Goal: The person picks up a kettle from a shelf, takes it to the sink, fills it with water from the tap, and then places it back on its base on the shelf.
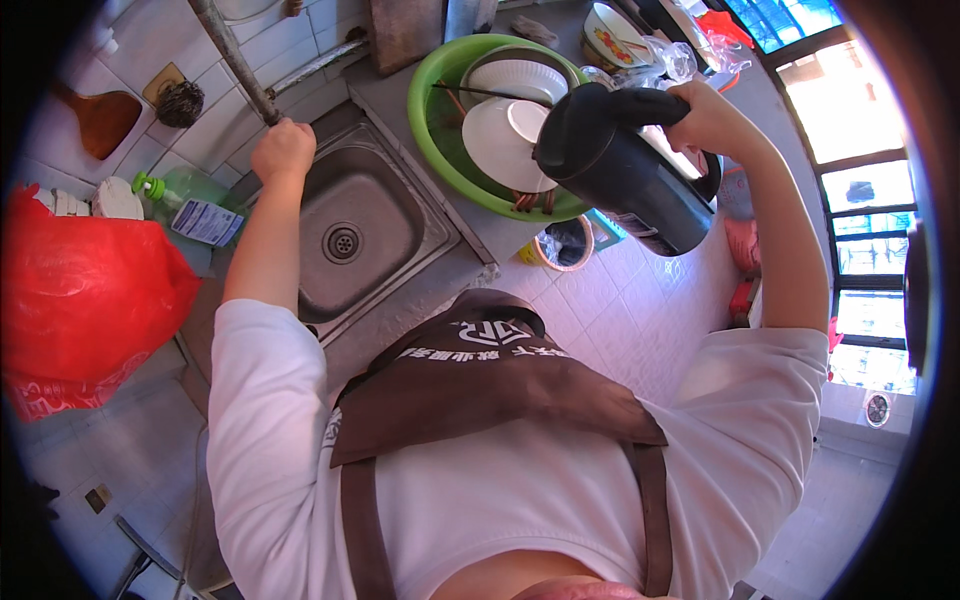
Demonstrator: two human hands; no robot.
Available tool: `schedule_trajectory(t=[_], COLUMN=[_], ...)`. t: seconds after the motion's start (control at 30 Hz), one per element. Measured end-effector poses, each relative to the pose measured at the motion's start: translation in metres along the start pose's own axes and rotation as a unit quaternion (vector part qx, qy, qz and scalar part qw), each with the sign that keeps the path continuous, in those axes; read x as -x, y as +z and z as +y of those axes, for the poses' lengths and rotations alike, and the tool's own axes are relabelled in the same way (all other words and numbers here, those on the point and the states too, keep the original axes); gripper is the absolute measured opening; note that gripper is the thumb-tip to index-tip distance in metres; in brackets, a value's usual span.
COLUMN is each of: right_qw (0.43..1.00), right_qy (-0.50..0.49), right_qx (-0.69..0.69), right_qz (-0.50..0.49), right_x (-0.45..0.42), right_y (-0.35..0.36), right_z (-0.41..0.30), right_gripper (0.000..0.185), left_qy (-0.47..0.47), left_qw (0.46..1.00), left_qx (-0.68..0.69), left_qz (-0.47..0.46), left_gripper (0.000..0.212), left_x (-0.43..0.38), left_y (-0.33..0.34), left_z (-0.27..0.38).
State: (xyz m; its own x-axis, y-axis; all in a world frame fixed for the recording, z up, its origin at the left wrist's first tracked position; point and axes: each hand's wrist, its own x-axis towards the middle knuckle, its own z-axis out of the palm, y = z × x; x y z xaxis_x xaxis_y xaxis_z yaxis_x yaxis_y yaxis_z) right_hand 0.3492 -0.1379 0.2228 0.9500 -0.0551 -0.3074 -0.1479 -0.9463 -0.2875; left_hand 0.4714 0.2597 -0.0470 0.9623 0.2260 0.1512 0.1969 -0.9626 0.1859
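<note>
My left hand [283, 152] is closed around the lower end of a worn metal pipe [232, 64], above the back corner of a stainless steel sink [360, 217]. My right hand [705, 120] grips the handle of a black kettle [630, 176]. The kettle is tilted, its lid end towards a green plastic basin [427, 142] and its base towards the floor. In the basin lie an upturned white bowl [495, 142], a ribbed white dish [517, 79] and several chopsticks [532, 201]. Whether anything flows from the kettle cannot be seen.
A red plastic bag [90, 300] and a green pump bottle [199, 210] stand left of the sink. A wooden spatula [105, 124] and a scrubber [180, 103] hang on the tiles. Patterned bowls [615, 41] sit behind the basin; a lined bin [566, 244] stands below.
</note>
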Motion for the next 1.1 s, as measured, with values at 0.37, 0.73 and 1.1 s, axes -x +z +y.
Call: schedule_trajectory(t=[0.37, 0.73, 1.1], right_qw=[0.998, 0.994, 0.975], right_qy=[0.062, 0.085, 0.035], right_qx=[-0.011, 0.008, 0.220], right_qz=[0.027, 0.069, -0.024], right_x=[-0.006, -0.036, -0.072], right_y=[-0.014, -0.021, -0.037], right_z=[0.048, 0.057, 0.031], right_gripper=[0.020, 0.013, 0.007], left_qy=[-0.001, 0.004, 0.006], left_qw=[1.000, 1.000, 1.000], left_qx=[-0.009, -0.013, -0.025], left_qz=[-0.007, 0.008, 0.006], left_gripper=[0.035, 0.034, 0.034], left_x=[0.001, 0.004, 0.005], left_y=[-0.004, -0.007, -0.009], left_z=[0.002, 0.005, 0.006])
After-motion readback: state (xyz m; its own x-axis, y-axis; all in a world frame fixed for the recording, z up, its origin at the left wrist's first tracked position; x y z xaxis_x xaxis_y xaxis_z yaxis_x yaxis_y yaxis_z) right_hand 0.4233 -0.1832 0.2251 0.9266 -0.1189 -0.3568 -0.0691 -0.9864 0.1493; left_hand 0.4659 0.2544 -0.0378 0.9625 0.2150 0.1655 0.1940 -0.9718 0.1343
